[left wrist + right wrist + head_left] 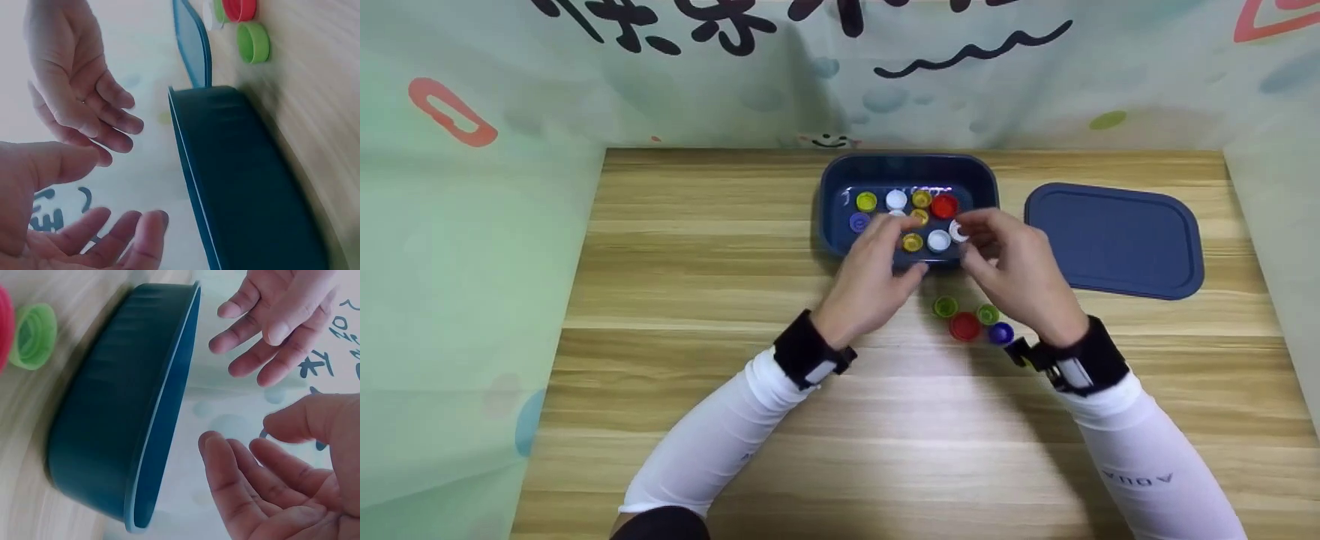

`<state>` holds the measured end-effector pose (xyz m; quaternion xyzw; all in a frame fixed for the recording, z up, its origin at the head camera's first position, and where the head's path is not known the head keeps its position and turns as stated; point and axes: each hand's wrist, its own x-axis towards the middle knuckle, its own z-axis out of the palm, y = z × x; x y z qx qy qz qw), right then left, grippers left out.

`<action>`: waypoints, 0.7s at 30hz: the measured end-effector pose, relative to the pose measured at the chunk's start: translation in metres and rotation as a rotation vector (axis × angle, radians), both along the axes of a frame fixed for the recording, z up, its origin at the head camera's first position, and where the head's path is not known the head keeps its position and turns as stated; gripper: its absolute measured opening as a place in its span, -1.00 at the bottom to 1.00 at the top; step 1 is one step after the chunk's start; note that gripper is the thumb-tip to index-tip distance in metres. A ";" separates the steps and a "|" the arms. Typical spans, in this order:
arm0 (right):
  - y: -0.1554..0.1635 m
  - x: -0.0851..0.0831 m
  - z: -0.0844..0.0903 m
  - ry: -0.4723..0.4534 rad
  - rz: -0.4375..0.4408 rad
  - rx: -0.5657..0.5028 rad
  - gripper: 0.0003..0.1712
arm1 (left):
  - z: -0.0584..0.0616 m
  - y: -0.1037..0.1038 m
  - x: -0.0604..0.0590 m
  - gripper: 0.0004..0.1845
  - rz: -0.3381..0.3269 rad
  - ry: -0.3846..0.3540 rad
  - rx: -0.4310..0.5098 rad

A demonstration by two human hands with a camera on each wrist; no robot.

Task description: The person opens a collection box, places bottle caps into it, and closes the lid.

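Over the near side of a dark blue plastic box, my left hand hovers with spread fingers, holding nothing. My right hand is above the box's near right corner, its fingers loosely bent and thumb apart; the right wrist view shows nothing between them. Inside the box lie several bottle caps, among them a red cap, a white cap, a yellow cap and a purple cap. Fingers partly cover some caps. The wrist views show both hands above the box rim.
On the table in front of the box lie a larger red cap, two green caps and a dark purple cap. A flat blue lid rests right of the box. A printed cloth hangs behind.
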<state>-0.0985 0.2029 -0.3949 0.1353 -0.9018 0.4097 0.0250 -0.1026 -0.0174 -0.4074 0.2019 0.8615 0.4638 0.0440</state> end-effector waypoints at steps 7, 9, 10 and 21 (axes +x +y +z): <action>0.008 0.018 -0.010 -0.043 0.118 0.167 -0.69 | -0.014 0.006 0.014 -0.51 -0.191 0.014 -0.096; 0.009 0.020 -0.016 -0.053 0.142 0.211 -0.70 | -0.021 0.010 0.016 -0.50 -0.226 0.024 -0.159; 0.009 0.021 -0.020 -0.058 0.152 0.231 -0.69 | -0.025 0.013 0.016 -0.49 -0.237 0.031 -0.188; 0.003 0.027 -0.053 -0.059 0.168 0.408 -0.42 | -0.055 0.035 0.014 -0.49 -0.243 0.128 -0.527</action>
